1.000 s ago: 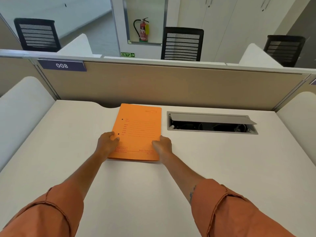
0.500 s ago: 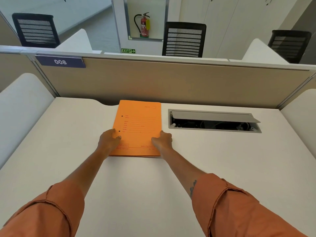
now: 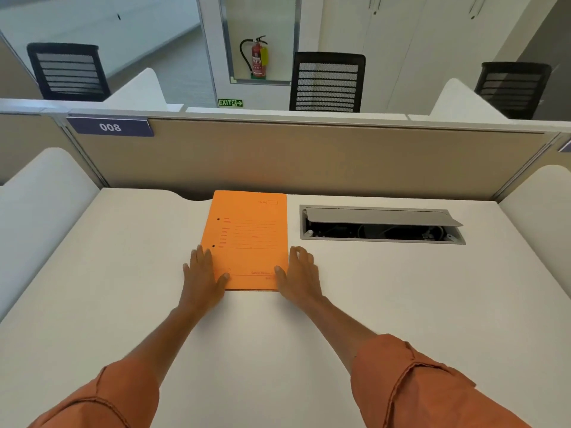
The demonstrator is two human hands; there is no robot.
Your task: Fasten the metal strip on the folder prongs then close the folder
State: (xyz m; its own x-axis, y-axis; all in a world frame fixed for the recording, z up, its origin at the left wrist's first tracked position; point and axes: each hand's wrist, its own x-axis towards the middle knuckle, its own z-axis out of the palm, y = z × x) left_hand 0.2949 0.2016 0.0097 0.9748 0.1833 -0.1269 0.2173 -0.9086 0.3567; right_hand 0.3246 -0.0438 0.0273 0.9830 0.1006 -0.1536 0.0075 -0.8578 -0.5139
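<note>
From the head view, I see the orange folder point(image 3: 247, 239) lying shut and flat on the white desk point(image 3: 123, 304), just left of the open cable tray point(image 3: 381, 225) and close to the beige partition point(image 3: 309, 156). My left hand point(image 3: 202, 274) lies flat and spread at the folder's near left corner, thumb on the cover. My right hand point(image 3: 301, 274) rests at the near right corner, fingers loosely apart along the edge; neither hand is clamped on anything.

The risk I judge from here: if the hands press or slide unevenly, the folder could skate toward the tray opening, or the cover could spring back up if the strip inside sits proud.

The metal strip and prongs are hidden under the cover, so I cannot tell whether they are fastened; only two small dark holes point(image 3: 218, 219) show near the left margin. The printed text on the cover is too small to read.
</note>
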